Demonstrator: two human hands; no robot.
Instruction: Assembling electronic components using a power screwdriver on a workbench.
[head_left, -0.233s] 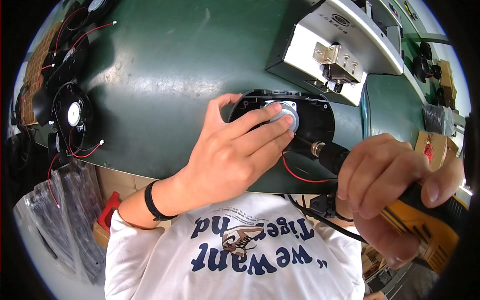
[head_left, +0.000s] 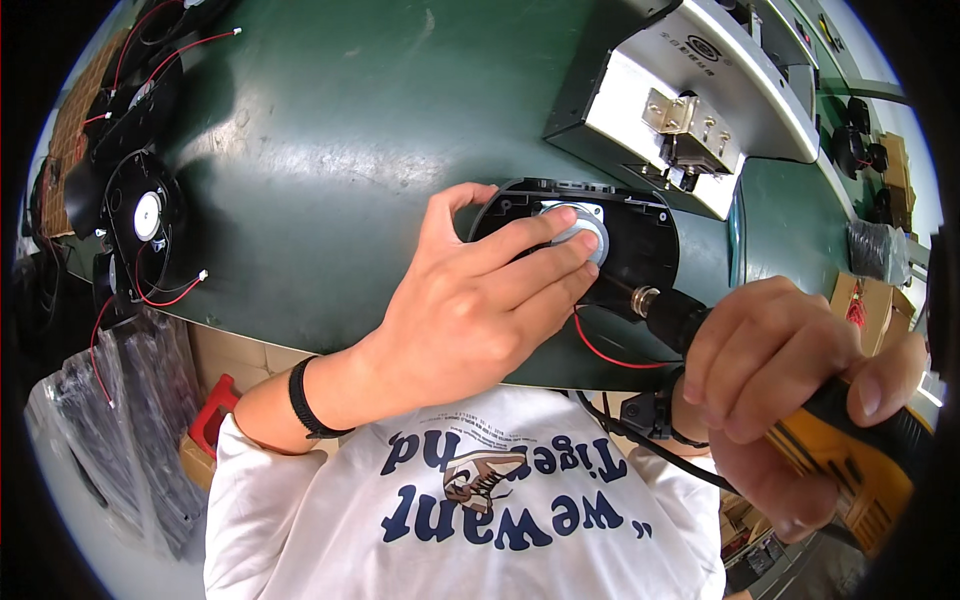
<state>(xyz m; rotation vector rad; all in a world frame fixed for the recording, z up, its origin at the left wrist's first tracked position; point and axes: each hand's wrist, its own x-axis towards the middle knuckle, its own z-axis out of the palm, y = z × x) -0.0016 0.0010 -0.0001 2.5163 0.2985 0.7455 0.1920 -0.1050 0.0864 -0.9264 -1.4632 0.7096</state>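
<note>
My left hand [head_left: 478,300] grips a black plastic housing [head_left: 648,240] at the near side of the bench. Its thumb is at the housing's left edge, and its fingertips press on a round grey speaker [head_left: 601,240] seated inside. My right hand [head_left: 770,365] is closed around a yellow and black power screwdriver [head_left: 835,465]. The screwdriver's nose points left into the near part of the housing, by the speaker. Its tip is too dark to make out, so I cannot tell whether it touches a screw. A red wire [head_left: 610,357] trails from beneath my left fingers.
Beyond the housing, to the right, stands a silver and black screw-feeding machine [head_left: 660,110]. Several black housings with speakers [head_left: 147,215] and red wires line the left side of the green bench [head_left: 330,150]. Clear plastic wrapping [head_left: 130,420] hangs at lower left. Cardboard boxes [head_left: 865,310] are at right.
The bench, the machine and the housing sit slightly further right in the view. Both hands keep their grips, and the screwdriver stays at the near part of the housing.
</note>
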